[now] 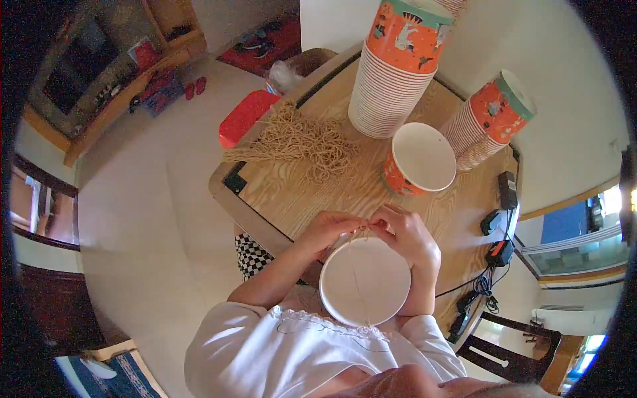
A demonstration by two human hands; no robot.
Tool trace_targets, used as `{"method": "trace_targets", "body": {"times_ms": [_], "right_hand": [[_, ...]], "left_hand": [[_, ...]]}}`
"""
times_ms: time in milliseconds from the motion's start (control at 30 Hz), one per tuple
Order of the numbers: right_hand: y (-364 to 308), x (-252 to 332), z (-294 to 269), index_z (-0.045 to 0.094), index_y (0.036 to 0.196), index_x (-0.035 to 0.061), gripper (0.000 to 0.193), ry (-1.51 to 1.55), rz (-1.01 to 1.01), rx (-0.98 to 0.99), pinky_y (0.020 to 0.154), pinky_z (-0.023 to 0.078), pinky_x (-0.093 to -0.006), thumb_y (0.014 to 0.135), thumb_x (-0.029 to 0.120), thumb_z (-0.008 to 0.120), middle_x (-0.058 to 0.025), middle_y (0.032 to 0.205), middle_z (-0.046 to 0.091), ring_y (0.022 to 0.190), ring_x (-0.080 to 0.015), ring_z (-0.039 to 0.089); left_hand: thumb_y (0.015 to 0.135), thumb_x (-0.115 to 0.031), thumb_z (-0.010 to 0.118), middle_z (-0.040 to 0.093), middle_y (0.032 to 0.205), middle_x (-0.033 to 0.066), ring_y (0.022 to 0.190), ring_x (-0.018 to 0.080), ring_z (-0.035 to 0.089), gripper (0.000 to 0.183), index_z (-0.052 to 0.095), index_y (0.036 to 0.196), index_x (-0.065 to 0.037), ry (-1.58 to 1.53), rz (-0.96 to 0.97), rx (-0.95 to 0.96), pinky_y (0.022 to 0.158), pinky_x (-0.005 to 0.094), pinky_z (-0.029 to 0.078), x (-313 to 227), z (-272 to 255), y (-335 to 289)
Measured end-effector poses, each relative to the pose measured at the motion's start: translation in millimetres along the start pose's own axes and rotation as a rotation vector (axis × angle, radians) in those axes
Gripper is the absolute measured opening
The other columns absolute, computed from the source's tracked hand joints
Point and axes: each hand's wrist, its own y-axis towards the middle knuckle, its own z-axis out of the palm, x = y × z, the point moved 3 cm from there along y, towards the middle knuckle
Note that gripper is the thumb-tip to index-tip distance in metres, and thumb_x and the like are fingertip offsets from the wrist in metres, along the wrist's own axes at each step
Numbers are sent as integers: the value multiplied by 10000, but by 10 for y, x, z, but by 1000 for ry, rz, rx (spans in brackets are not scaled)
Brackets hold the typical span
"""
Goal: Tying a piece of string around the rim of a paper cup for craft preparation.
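A white round paper tub (379,286) is held close against my body at the table's near edge; a thin strand of twine (357,273) runs down across its face. At the far side of its rim my left hand (332,229) pinches the twine with thumb and forefinger. My right hand (406,232) meets it there, its fingertips also closed on the twine, almost touching the left ones. The exact knot or loop between the fingers is too small to make out. Beyond my hands, a single orange-patterned paper tub (428,159) stands upright, open at the top.
A tangled heap of tan twine (302,142) lies on the wooden table (345,192), beside a red stool (245,119). Behind stand a tall stack of paper tubs (391,83) and a shorter, tilted stack (488,116). Black adapters and cables (499,253) line the right edge.
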Motion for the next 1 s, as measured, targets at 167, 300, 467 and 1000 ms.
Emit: {"method": "trace_targets", "body": {"times_ms": [167, 300, 467, 1000], "right_hand": [[2, 10, -10, 583, 848, 45, 91, 38, -35, -42, 660, 501, -396, 797, 115, 612, -116, 792, 603, 760, -317, 610], [5, -18, 12, 586, 846, 23, 102, 6, -81, -67, 600, 504, -344, 793, 83, 648, -114, 763, 596, 685, -250, 635], [4, -17, 13, 586, 844, 27, 101, 2, -103, -62, 595, 509, -345, 792, 80, 654, -112, 756, 592, 680, -252, 637], [11, -6, 17, 603, 911, 71, 125, 29, -38, -20, 709, 506, -398, 807, 139, 607, -108, 833, 611, 815, -316, 610]], "left_hand": [[850, -161, 627, 671, 912, 53, 834, 103, 597, 229, 682, 1003, 1, 13, -3, 6, 763, 246, 480, -40, 14, -12], [853, -137, 616, 669, 898, 44, 823, 97, 590, 207, 682, 994, 0, 139, 86, 25, 762, 248, 479, -28, 7, 9], [844, -148, 635, 666, 869, 32, 807, 88, 585, 194, 687, 966, -7, 148, 92, 31, 745, 253, 475, 10, -14, 42], [810, -205, 682, 641, 723, -4, 664, 61, 549, 186, 700, 902, -44, 253, 160, -14, 594, 233, 455, 29, -22, 73]]}}
